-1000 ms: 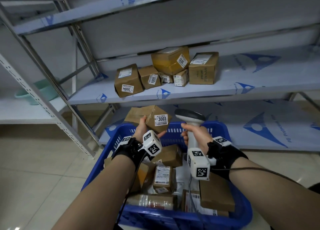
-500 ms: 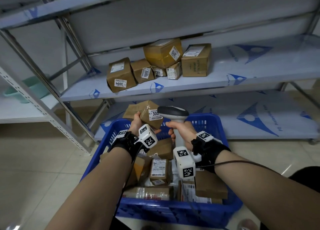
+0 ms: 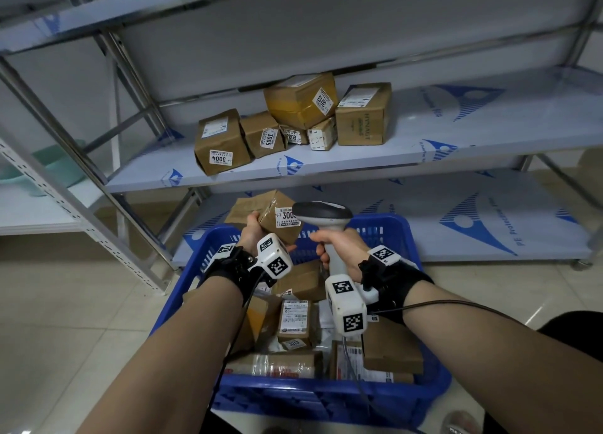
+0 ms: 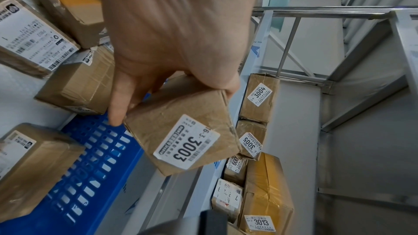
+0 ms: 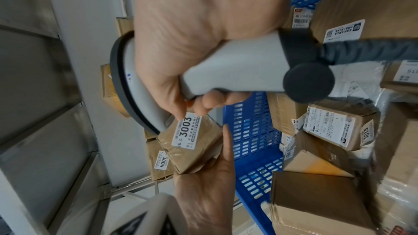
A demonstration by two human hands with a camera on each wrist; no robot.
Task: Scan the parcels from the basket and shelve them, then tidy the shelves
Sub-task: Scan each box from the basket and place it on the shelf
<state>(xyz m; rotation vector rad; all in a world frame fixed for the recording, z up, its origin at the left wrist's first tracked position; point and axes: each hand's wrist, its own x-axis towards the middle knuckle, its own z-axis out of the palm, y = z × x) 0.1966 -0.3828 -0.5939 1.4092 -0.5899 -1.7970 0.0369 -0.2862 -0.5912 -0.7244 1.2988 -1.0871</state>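
Down at the near edge, the blue basket [image 3: 195, 290] sits right under the forearms, loaded with taped brown parcels lying at all angles, labels facing every way, so each one has to be lifted out and turned to be read. Up over its far rim, the right hand [image 3: 339, 247] has its grip wrapped tight around the handle of the grey scanner [image 3: 321, 213], fingers curled under where a trigger would likely sit, cable trailing back toward the wrist; the head is tipped leftward at the work. Just beside it, the left hand [image 3: 253, 229] pinches the small parcel marked 3003 [image 4: 181, 129] between thumb and fingers at its back corner, and that looks deliberate: the grip stays clear of the white label, which is turned toward the scanner's window, the two nearly touching in the right wrist view. I'd judge this is the scan itself, parcel held up in the air above the basket and not yet shelved. Beyond, the middle shelf [image 3: 489, 133] carries a loose huddle of boxes: 3004 [image 3: 222, 141] at the left, 3005 [image 3: 265, 134] beside it, small ones wedged between, a yellow-taped box marked 3013 [image 3: 301, 102] tilted on top, a taller carton at the right. Open shelf left of 3004 seems the natural slot for 3003. The leaning pile will want straightening later.
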